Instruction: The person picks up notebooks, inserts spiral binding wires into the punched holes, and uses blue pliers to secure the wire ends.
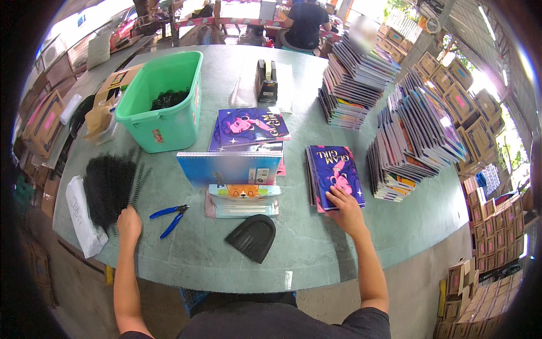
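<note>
My left hand (129, 222) is closed at the near end of a pile of black spiral binding coils (110, 183), its fingers pinching a coil. My right hand (345, 210) lies with fingers spread on the lower edge of a small stack of purple spiral notebooks (337, 172) with a pink figure on the cover. In the middle, a blue notebook or cover (231, 168) stands upright in front of more purple notebook covers (248, 127). Blue-handled cutting pliers (170, 217) lie open beside my left hand. A black rounded pad (254, 237) rests nearer to me.
A green plastic tub (158, 121) with black coils inside stands at the left. Behind the covers is a black tape dispenser (266, 82). Tall notebook stacks (415, 135) rise on the right. A long white package (84, 217) lies left of the coils. Another person (305, 25) sits beyond the table.
</note>
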Motion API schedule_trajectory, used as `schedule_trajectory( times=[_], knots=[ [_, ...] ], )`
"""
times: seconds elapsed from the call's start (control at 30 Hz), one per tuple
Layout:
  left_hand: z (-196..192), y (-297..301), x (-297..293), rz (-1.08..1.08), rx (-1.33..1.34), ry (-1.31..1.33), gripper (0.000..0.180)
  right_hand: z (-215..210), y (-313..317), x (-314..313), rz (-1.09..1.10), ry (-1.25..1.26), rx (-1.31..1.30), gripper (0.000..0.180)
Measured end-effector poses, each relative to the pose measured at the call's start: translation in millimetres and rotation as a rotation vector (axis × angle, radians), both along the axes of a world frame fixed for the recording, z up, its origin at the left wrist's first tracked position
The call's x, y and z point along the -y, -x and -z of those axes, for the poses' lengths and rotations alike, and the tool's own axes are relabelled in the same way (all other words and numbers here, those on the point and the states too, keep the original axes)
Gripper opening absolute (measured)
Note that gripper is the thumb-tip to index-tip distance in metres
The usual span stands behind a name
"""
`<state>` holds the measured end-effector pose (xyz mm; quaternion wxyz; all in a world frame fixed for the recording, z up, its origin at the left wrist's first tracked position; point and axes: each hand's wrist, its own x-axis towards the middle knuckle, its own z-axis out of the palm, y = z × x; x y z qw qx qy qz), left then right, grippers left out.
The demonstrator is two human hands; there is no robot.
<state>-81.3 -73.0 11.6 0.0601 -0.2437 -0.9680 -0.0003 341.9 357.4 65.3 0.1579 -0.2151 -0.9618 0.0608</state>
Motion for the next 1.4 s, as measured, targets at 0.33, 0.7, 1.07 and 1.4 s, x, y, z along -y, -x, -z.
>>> schedule_trajectory(
  times=[0.33,0.7,1.07,1.4],
  knots=[
    [-80.8,-29.0,-15.3,0.239,-0.335,-0.665,0.014,-41.6,68.8,20.3,-0.016,-0.158,-0.129,0.040],
    [-137.0,-53.7,-85.7,0.365,0.553,-1.113,0.061,-86.7,271.4,144.4,-0.354,0.137,-0.240,0.018],
    [-126.6,-82.5,-119.7,0.519,0.481,-1.076,0.029,-79.3,263.2,156.9,-0.202,-0.107,-0.319,0.027],
    [-106.4,-90.5,-140.6,0.519,-0.010,-1.029,0.019,-85.4,253.3,155.7,-0.301,0.170,-0.380,0.012]
  ],
)
